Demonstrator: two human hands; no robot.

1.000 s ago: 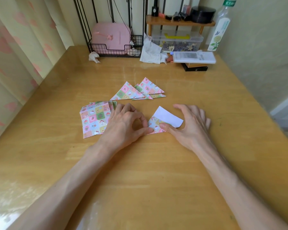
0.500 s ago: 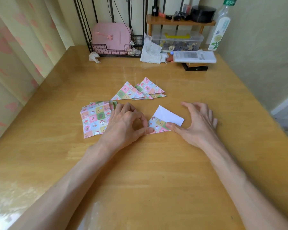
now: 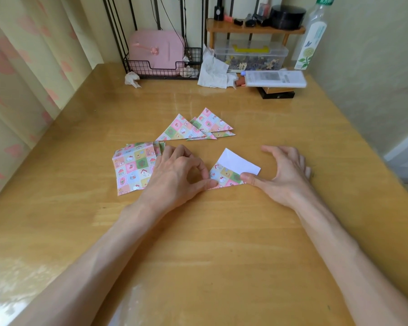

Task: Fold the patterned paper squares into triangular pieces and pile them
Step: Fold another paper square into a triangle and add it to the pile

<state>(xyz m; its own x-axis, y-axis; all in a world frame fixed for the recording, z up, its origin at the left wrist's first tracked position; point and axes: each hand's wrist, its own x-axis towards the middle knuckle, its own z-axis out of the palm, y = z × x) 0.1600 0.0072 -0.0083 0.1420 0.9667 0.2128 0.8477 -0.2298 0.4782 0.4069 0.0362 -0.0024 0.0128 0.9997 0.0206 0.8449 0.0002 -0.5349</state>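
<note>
A patterned paper square (image 3: 226,176) lies partly folded in front of me, its white back (image 3: 238,162) showing above the patterned flap. My left hand (image 3: 177,175) has its fingers curled, and its thumb and forefinger pinch the paper's left corner. My right hand (image 3: 285,177) presses its thumb tip on the right end of the crease, the other fingers spread and raised off the paper. A stack of unfolded patterned squares (image 3: 132,168) lies to the left, partly under my left hand. Several folded triangles (image 3: 198,128) are piled just beyond.
The wooden table (image 3: 222,243) has curtains along its left side and a wall on the right. At the back stand a wire rack with a pink case (image 3: 156,55), crumpled tissues (image 3: 213,71), a clear box (image 3: 250,55), a remote-like device (image 3: 275,78) and a bottle (image 3: 312,36).
My right thumb has slid to the right along the crease and the right hand has shifted right with it. My left hand has stayed on the left corner.
</note>
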